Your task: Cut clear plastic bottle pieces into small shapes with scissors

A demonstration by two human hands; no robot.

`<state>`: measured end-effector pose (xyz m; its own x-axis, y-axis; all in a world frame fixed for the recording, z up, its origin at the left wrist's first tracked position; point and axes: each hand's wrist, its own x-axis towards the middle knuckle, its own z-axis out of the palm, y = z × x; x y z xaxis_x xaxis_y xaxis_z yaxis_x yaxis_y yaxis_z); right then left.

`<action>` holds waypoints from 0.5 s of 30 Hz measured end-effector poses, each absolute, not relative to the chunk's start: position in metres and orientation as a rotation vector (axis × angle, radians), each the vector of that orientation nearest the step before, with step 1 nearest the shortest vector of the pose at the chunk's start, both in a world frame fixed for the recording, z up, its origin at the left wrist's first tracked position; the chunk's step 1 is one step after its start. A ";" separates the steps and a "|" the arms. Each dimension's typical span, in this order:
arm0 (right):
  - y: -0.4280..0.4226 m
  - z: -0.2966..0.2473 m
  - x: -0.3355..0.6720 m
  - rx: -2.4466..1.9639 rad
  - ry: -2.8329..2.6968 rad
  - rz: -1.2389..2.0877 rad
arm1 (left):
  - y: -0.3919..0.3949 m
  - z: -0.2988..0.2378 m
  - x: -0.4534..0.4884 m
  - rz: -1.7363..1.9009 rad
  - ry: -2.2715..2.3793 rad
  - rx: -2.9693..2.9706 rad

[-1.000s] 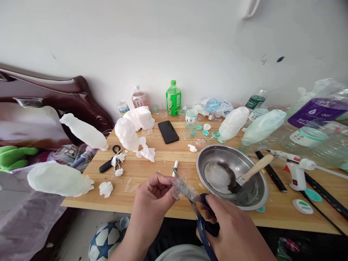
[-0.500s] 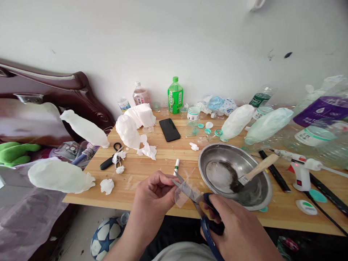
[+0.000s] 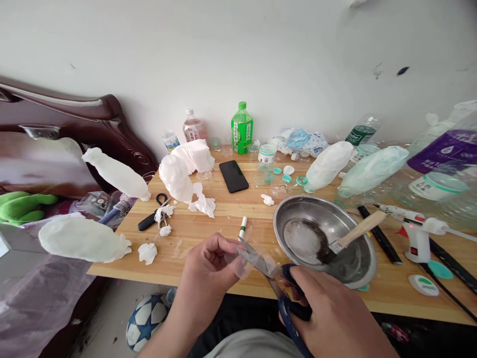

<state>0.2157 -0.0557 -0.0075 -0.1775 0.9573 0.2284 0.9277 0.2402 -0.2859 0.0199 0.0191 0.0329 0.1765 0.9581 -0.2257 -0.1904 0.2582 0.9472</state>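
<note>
My right hand (image 3: 328,318) grips blue-handled scissors (image 3: 274,283), whose blades point up and left toward my left hand. My left hand (image 3: 208,271) pinches a small piece of clear plastic (image 3: 242,263) that sits between the blades. Both hands are over the near edge of the wooden table (image 3: 223,219). Just beyond the scissors stands a steel bowl (image 3: 324,238) with a wooden-handled brush (image 3: 350,236) resting in it. A white marker with a green band (image 3: 242,227) lies just past my left hand.
Paper-covered bottles (image 3: 328,164) and clear plastic bottles crowd the back right. A black phone (image 3: 233,176), green bottle (image 3: 242,128), black scissors (image 3: 152,216), tissue scraps and a glue gun (image 3: 413,233) lie on the table. A football (image 3: 147,320) sits below; a bed headboard (image 3: 74,124) at left.
The view has shifted slightly, so everything sits a little further right. The clear plastic piece has turned in my left hand and the scissor blades have closed somewhat on it.
</note>
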 end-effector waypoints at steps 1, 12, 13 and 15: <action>-0.055 -0.007 0.216 -1.738 -2.164 0.112 | 0.020 0.033 0.019 1.004 1.052 0.959; -0.053 -0.004 0.214 -1.741 -2.165 0.000 | 0.017 0.026 0.019 0.971 1.049 0.988; -0.054 -0.004 0.215 -1.742 -2.172 0.005 | 0.017 0.025 0.019 0.964 1.052 0.985; -0.054 -0.003 0.215 -1.746 -2.175 0.013 | 0.017 0.023 0.019 0.952 1.061 0.977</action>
<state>0.2152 -0.0543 -0.0034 -0.1790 0.9478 0.2640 0.9447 0.2405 -0.2231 0.0185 0.0166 0.0234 0.2131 0.9456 -0.2458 -0.1430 0.2790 0.9496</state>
